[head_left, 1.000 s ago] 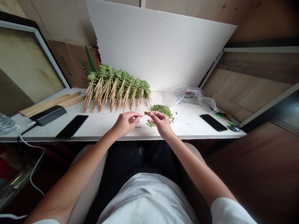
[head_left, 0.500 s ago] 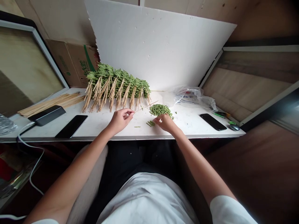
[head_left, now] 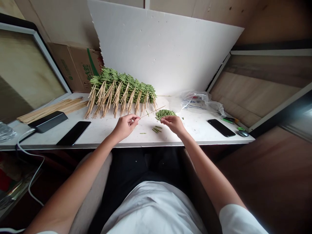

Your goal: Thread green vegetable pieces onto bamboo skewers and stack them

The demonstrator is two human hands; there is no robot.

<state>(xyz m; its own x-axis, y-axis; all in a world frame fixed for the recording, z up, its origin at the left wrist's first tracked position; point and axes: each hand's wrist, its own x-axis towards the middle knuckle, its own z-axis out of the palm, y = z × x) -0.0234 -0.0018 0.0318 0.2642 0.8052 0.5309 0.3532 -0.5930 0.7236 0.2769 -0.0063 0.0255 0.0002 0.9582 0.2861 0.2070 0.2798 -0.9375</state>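
Observation:
Pinched in my left hand (head_left: 126, 126) is a thin wooden skewer (head_left: 153, 111), its tip pointing right and slightly away from me. A tiny green piece shows beside the skewer; I cannot tell whether it is threaded on. My right hand (head_left: 173, 124) is closed in a pinch at the near edge of a heap of cut green bean pieces (head_left: 163, 113); what its fingertips hold is too small to make out. Several loose bean pieces (head_left: 157, 129) lie just in front of it. Behind my left hand rises a large stack of skewered green beans (head_left: 126, 86), bare stick ends toward me.
Bare skewers (head_left: 53, 109) lie at the left, near a black box-shaped device (head_left: 48, 122) and a phone (head_left: 73, 133). On the right are a clear plastic bag (head_left: 202, 100), another phone (head_left: 221, 127) and a mouse (head_left: 243, 133). A white board (head_left: 165, 48) stands behind.
My right hand has moved slightly away from me, from the loose bean pieces to the edge of the heap, uncovering those pieces. My left hand keeps the skewer almost still.

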